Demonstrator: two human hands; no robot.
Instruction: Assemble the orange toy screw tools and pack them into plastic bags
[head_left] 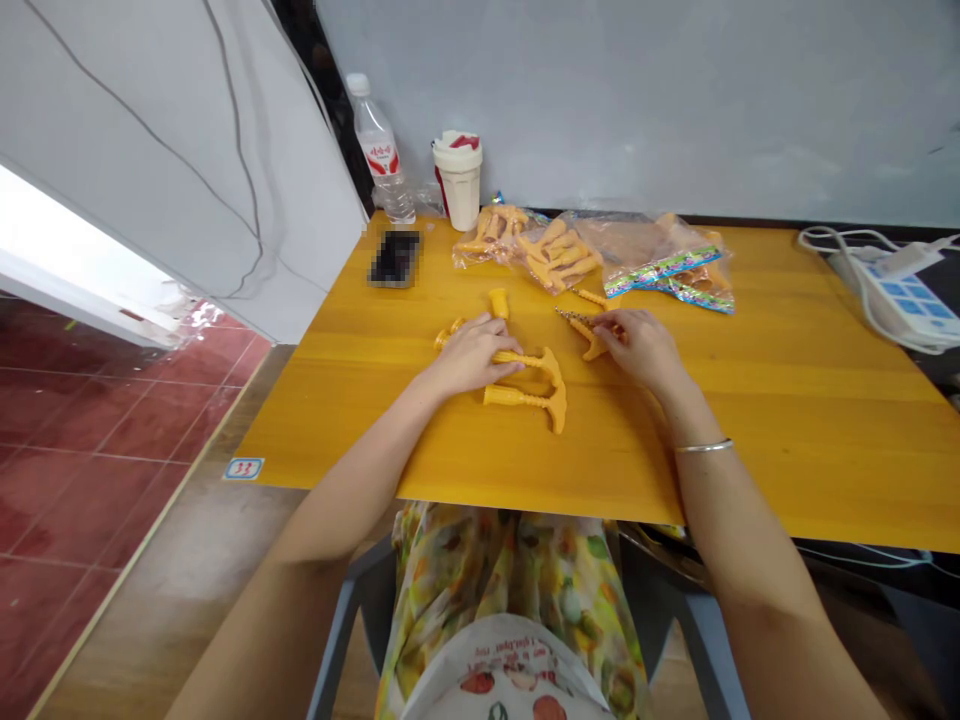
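My left hand (474,358) is low over the left group of yellow plastic pieces, its thumb and fingers closed around the shaft of a yellow T-handled piece (538,360). Just below lies a second T-handled piece (556,408), its ribbed shaft in a yellow sleeve (504,396). Beyond my left fingers a loose yellow sleeve (499,302) stands on the table, and more yellow ends (444,335) show beside the hand. My right hand (639,348) pinches an orange T-handled piece with a dark spiral shaft (576,318); the fingers partly cover it. Another spiral-shafted piece (592,297) lies behind it.
Clear plastic bags of orange pieces (559,255) and a bag with a colourful strip (664,265) lie along the back. A phone (394,258), water bottle (384,150) and lidded cup (459,180) are back left. A power strip (911,290) with white cables is at the right.
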